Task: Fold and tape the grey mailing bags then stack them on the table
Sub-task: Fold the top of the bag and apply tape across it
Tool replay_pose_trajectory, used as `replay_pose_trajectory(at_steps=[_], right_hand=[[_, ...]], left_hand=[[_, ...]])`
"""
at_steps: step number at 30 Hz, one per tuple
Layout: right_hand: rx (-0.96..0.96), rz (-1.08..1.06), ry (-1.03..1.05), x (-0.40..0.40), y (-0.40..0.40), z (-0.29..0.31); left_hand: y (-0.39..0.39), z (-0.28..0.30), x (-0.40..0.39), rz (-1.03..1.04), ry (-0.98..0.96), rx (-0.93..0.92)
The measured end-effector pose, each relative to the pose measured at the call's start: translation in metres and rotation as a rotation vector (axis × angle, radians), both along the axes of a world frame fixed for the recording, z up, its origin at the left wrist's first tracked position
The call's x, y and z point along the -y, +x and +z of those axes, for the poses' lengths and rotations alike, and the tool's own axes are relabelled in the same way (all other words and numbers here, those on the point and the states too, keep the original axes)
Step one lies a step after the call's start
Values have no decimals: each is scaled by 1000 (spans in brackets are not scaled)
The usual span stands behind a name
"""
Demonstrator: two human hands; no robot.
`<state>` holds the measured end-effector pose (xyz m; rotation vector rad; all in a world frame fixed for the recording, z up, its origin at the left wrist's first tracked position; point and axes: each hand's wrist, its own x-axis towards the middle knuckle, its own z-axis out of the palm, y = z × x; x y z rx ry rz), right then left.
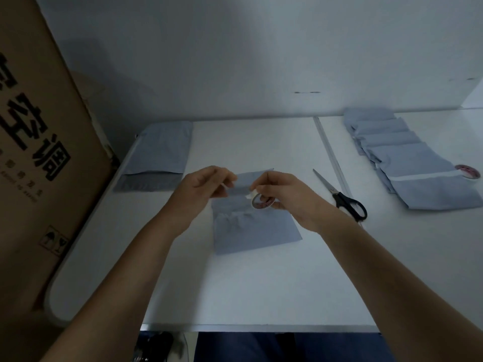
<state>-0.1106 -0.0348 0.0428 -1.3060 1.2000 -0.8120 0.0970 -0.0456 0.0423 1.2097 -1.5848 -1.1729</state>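
Note:
A folded grey mailing bag lies in the middle of the white table. Above it my right hand grips a small roll of clear tape. My left hand pinches the free end of the tape strip, which is stretched between the two hands over the bag's upper half. A pile of unfolded grey bags lies at the back left. A row of folded, overlapping grey bags lies at the back right.
Black-handled scissors lie just right of my right hand. A second tape roll sits by the right row of bags. A large cardboard box stands against the table's left edge. A seam joins two tabletops.

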Motion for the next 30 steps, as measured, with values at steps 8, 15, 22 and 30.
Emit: replay_pose_trajectory(at_steps=[8, 15, 22, 30], right_hand=[[-117, -102, -280, -4, 9, -8], [-160, -81, -325, -1, 9, -4], [469, -275, -58, 6, 14, -8], [551, -252, 159, 2, 22, -11]], left_hand=[[-20, -10, -14, 91, 467, -52], [-27, -9, -7, 101, 412, -38], [-29, 0, -4, 66, 558, -422], [-30, -1, -1, 58, 522, -308]])
